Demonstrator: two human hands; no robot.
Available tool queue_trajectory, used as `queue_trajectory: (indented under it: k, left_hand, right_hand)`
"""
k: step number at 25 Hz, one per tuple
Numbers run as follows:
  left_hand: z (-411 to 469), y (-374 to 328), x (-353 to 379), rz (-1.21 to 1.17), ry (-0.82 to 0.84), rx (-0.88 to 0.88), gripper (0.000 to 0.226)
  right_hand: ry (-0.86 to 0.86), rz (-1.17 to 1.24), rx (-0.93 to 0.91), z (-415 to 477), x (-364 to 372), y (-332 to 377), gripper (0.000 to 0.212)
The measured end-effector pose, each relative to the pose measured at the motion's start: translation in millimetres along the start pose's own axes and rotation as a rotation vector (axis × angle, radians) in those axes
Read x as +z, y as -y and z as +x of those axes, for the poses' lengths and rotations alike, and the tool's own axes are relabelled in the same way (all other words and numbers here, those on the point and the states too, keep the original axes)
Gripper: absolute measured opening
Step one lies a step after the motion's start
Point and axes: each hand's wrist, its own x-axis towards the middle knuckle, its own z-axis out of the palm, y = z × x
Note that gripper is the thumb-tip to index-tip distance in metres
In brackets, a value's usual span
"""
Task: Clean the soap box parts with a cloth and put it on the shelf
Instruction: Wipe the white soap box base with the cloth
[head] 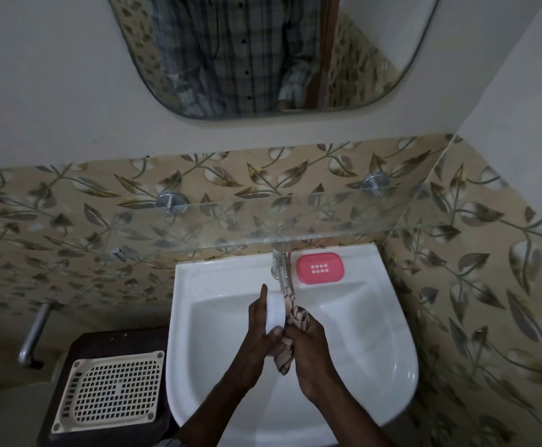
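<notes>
Left hand (258,333): grip wrapped around white soap box part (275,314), held over the sink (392,317).
Right hand (308,346): grip clenched on patterned cloth (290,337), pressed against that part.
Pink tray (320,268): on sink rim, beside tap (279,262).
Glass shelf (295,221): above sink.

A white soap box part (275,313), oval and smooth, stands on edge in the left hand (256,337), fingers along its far side and thumb on its near end. A patterned pink-and-dark cloth (290,333) is bunched in the right hand (308,353), pressed against the white part's right side. The pink soap box part (320,268), oval with a grid of small slots, lies flat beyond the right hand. The glass shelf (295,217) hangs further beyond both hands.
</notes>
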Motion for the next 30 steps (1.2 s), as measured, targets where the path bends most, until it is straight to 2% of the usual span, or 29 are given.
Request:
queue_trajectory:
  k: [4, 7, 9, 11, 13, 15, 16, 18, 19, 21, 24, 26, 27, 28, 29, 30]
  left_hand:
    - [1, -2, 3, -0.255, -0.08, 0.028, 0.093]
    - [4, -9, 1, -0.443, -0.149, -0.095, 0.063]
    - [12, -18, -4, -0.499, -0.183, -0.198, 0.049]
    - [19, -22, -9, -0.53, -0.204, -0.3, 0.047]
    - [23, -26, -14, -0.508, -0.18, -0.45, 0.053]
    - [26, -30, -21, -0.477, -0.126, -0.588, 0.061]
    - [29, -31, -28, -0.485, -0.112, -0.623, 0.061]
    - [34, -35, -42, -0.561, -0.097, -0.63, 0.056]
    - [35, -36, -46, -0.592, -0.097, -0.625, 0.054]
    - [38, -33, -48, -0.593, -0.107, -0.625, 0.052]
    - [39, -27, -37, -0.496, -0.265, -0.66, 0.05]
    - [36, -24, -29, -0.445, -0.421, -0.633, 0.049]
    - [33, -20, -27, -0.425, -0.455, -0.528, 0.049]
    - [29, -14, -24, -0.376, -0.46, -0.358, 0.047]
    - [24, -7, -23, -0.313, -0.432, -0.16, 0.047]
    - [20, 0, -21, -0.271, -0.385, 0.001, 0.05]
  right_hand:
    - [0.133, 0.056, -0.13, -9, 2, 3, 0.036]
    - [0.3, -0.256, -0.24, -9, -11, -5, 0.032]
    - [0.405, -0.587, -0.485, 1, -24, -7, 0.034]
    - [0.529, -0.919, -0.933, 18, -36, -5, 0.028]
    - [0.729, -1.208, -1.361, 41, -43, 2, 0.022]
    - [0.885, -1.437, -1.519, 63, -50, 14, 0.033]
    - [0.87, -1.517, -1.569, 71, -52, 18, 0.036]
    - [0.701, -1.579, -1.605, 78, -50, 23, 0.037]
    - [0.641, -1.568, -1.591, 78, -46, 25, 0.037]
    - [0.626, -1.441, -1.496, 66, -32, 23, 0.038]
    - [0.624, -1.252, -1.208, 48, -13, 9, 0.03]
    - [0.544, -1.17, -0.8, 35, -2, 7, 0.03]
    - [0.492, -1.003, -0.497, 31, 4, 11, 0.024]
    - [0.429, -0.746, -0.212, 29, 10, 17, 0.018]
    - [0.362, -0.477, -0.008, 28, 16, 24, 0.014]
    - [0.332, -0.249, 0.106, 28, 21, 30, 0.012]
